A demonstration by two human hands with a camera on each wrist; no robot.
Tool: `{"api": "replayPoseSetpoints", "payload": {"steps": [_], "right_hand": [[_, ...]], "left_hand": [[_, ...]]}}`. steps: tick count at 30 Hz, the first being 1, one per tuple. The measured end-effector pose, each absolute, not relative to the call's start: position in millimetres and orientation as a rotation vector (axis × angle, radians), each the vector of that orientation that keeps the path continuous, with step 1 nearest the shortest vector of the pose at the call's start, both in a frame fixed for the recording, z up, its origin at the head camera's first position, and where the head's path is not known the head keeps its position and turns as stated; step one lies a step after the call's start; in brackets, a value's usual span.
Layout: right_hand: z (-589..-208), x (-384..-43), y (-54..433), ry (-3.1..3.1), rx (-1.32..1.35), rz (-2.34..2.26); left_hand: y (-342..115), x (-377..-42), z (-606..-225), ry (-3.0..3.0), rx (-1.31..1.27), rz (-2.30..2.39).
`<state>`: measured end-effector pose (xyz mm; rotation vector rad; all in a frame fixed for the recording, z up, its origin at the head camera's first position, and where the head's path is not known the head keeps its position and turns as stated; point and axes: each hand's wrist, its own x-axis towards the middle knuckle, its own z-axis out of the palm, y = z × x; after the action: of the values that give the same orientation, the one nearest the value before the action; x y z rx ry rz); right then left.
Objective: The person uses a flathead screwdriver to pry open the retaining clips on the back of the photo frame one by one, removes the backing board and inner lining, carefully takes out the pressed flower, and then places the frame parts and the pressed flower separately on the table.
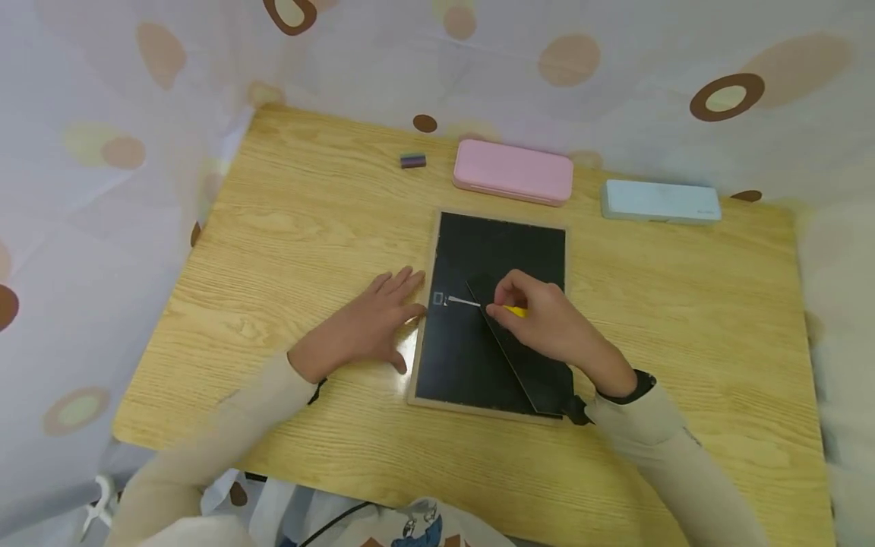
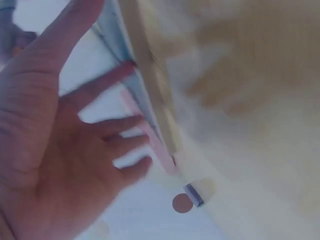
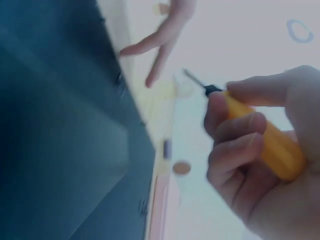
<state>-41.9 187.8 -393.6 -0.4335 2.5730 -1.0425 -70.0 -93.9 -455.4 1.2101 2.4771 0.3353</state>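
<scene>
A picture frame [image 1: 461,357] lies back side up on the table, with a black backing and a pale wooden border. Its dark stand leg [image 1: 526,372] slants across the lower right. My right hand [image 1: 547,315] grips a screwdriver by its yellow handle [image 3: 272,145]; a black collar and thin shaft show ahead of the fingers in the right wrist view. Left of that hand, a thin silvery strip [image 1: 465,301] reaches toward a small metal hanger [image 1: 438,298] near the frame's left edge. My left hand [image 1: 372,323] has its fingers spread, fingertips right at that edge.
Beyond the frame are a pink case [image 1: 513,171], a pale blue case [image 1: 661,201] and a small dark block [image 1: 413,160]. The wooden table [image 1: 273,266] meets a spotted curtain [image 1: 519,68] at the back and sides.
</scene>
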Motion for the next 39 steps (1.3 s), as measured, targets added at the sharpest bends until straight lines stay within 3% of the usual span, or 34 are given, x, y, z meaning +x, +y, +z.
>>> {"api": "replayPoseSetpoints", "payload": {"steps": [8, 19, 25, 39], "right_hand": [[-409.6, -30.8, 205.3, 2.548, -0.326, -1.293], [-424.9, -32.6, 209.6, 2.49, -0.28, -1.374], [-426.7, -37.7, 211.9, 2.502, -0.283, -1.381], [-425.8, -47.4, 216.2, 2.544, -0.312, -1.385]], "left_hand": [[-81.4, -133.7, -465.9, 2.441, 1.675, 0.103], [-84.1, -162.8, -490.2, 2.323, 2.098, 0.155], [-91.3, -160.6, -501.5, 2.329, 2.189, 0.186], [-79.8, -121.2, -515.6, 2.368, 2.359, 0.255]]}}
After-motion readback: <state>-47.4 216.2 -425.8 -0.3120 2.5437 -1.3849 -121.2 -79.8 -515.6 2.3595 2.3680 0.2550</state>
